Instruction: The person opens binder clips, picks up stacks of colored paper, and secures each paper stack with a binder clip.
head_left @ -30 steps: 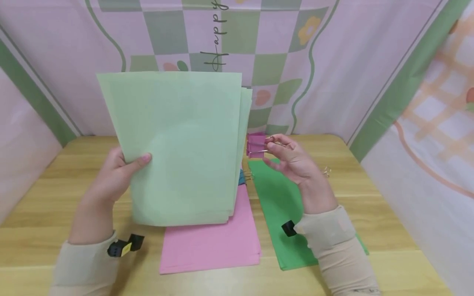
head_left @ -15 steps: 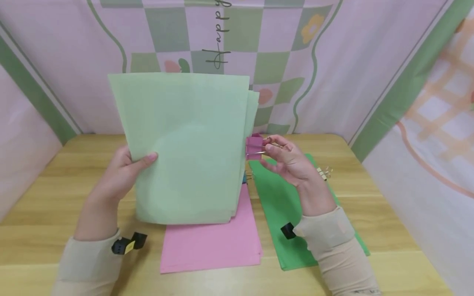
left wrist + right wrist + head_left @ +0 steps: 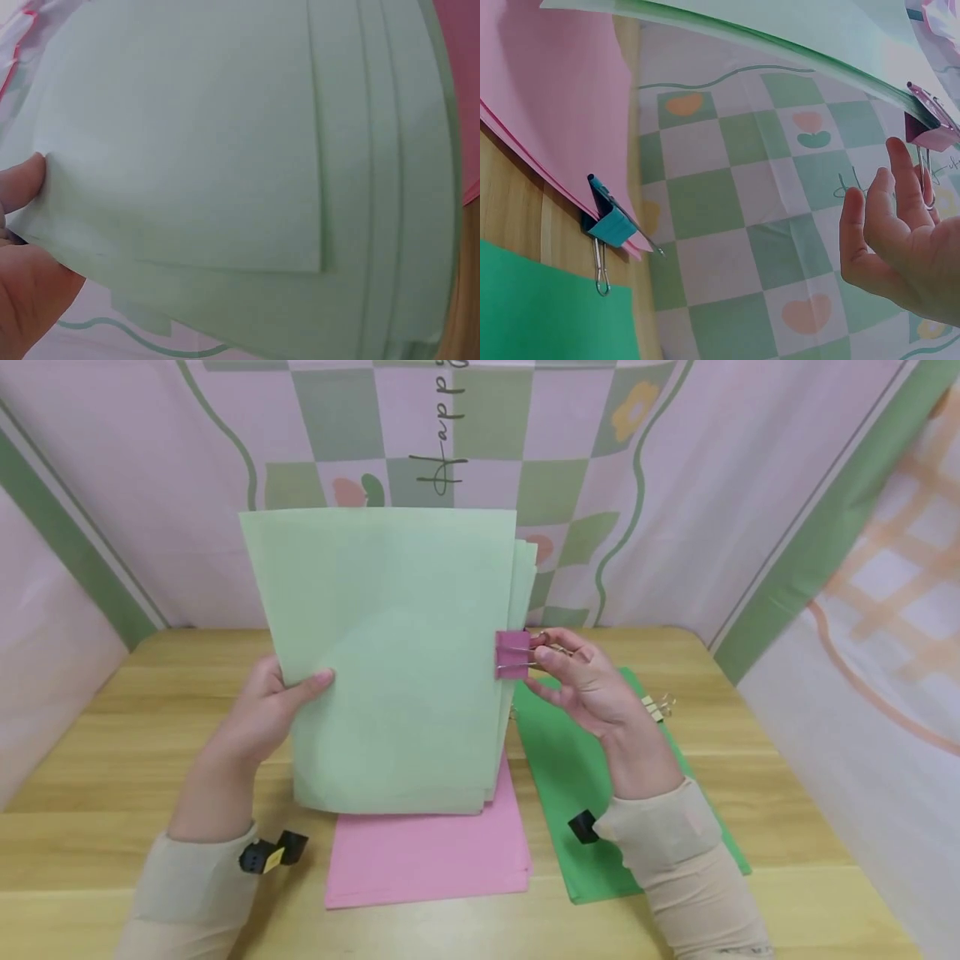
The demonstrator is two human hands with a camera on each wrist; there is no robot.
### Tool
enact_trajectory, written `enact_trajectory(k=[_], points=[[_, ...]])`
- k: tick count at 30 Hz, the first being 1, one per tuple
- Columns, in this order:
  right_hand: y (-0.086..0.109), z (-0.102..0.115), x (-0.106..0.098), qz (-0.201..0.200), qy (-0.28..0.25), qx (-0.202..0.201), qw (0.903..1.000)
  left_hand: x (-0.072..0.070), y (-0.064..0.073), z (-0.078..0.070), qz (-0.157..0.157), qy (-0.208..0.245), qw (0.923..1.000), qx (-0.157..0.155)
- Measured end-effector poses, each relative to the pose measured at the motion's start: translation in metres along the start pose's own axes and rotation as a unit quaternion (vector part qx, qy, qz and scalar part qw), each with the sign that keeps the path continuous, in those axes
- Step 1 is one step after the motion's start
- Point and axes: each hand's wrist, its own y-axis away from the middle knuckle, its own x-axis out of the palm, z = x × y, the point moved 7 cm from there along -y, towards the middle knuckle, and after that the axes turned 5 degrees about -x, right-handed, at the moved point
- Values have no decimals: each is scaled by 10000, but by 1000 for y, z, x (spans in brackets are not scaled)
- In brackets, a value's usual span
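Observation:
A stack of pale green paper (image 3: 397, 652) is held upright above the table, its sheets slightly fanned along the right edge. My left hand (image 3: 251, 718) grips the stack's left edge, thumb on the front face and the other fingers hidden behind. At the opposite edge, my right hand (image 3: 592, 689) pinches the wire handles of a pink binder clip (image 3: 513, 654). The clip's body overlaps the paper's edge in the head view. From the right wrist view, the same binder clip (image 3: 930, 131) sits at the sheets' edge, with the right fingers beneath it.
Pink paper (image 3: 431, 864) lies on the wooden table (image 3: 97, 777) under the raised stack, with a blue binder clip (image 3: 613, 227) on its edge. Green paper (image 3: 555, 777) to its right bears a pale yellow binder clip (image 3: 651, 708). A patterned curtain (image 3: 487, 427) hangs behind.
My left hand has moved the pale green stack to the right. The pink binder clip, earlier beside the stack's right edge, now overlaps it. The right hand has hardly moved.

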Motion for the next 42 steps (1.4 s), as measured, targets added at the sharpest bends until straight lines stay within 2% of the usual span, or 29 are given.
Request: enact_trajectory(k=[7,19,23,31,42], points=[[3,2,5,17,81,-32,10000,5,0,-1,141,185,9997,74],[4,3,12,82,163,-73,9998,10,-4,7,223,465,9982,-298],[3,1,13,66,165,-122,9998,10,-4,8,219,521,9979,-306],[-1,-7,12,-64,121,-6,9999,7,3,7,399,181,9986,-296],[-2,-9,12,-45,347,110,9993,-3,0,11,219,-122,9990,-379]])
